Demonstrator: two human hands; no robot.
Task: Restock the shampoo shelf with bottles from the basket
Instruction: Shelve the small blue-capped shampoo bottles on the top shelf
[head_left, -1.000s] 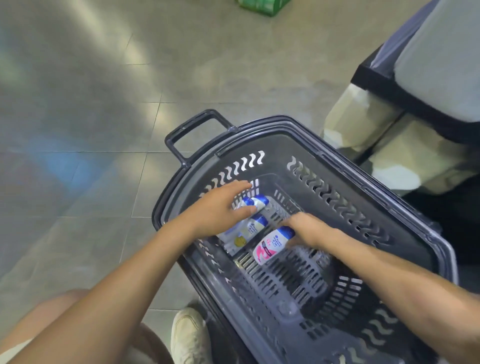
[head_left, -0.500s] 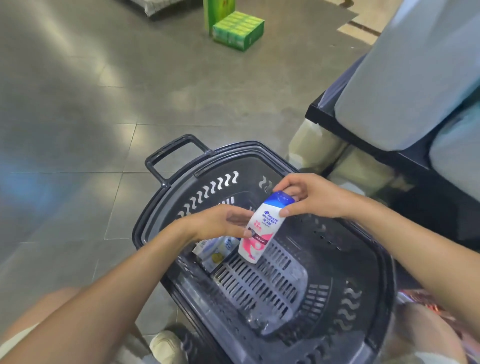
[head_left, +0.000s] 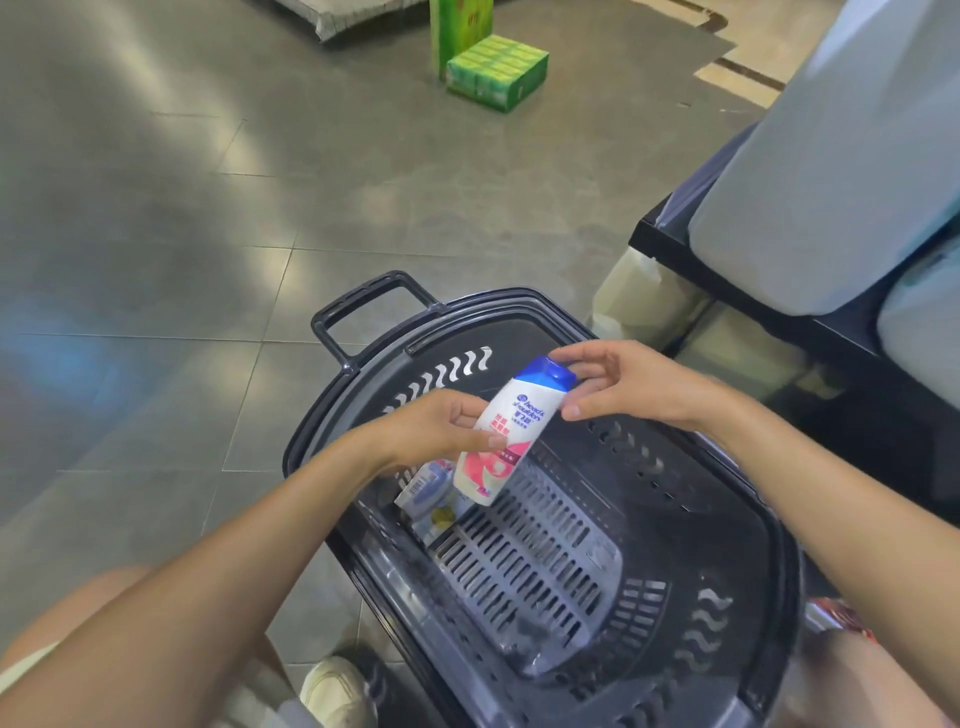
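Bottle with the blue cap and pink label is now hanging clear above the basket, whereas 1 second ago it was lying on the slatted bottom beside 2 white-and-blue ones. Both hands are gripping it. The left hand is curling round the middle of the white body, thumb lying across the label, and the right hand is pinching the capped end between thumb and fingertips. The bottle is tilting, cap up and to the right, base pointing down into the basket. Compared with half a second ago the hold is looking much the same, with the bottle sitting slightly higher.

The other bottles are lying in the basket's far-left corner, partly hidden under the left wrist.

For the task, the pick seems done and 1 bottle is leaving the basket; placing it is not yet begun. The dark shelving on the right is looking like the destination, though it is too blurred to tell where the shampoo belongs.
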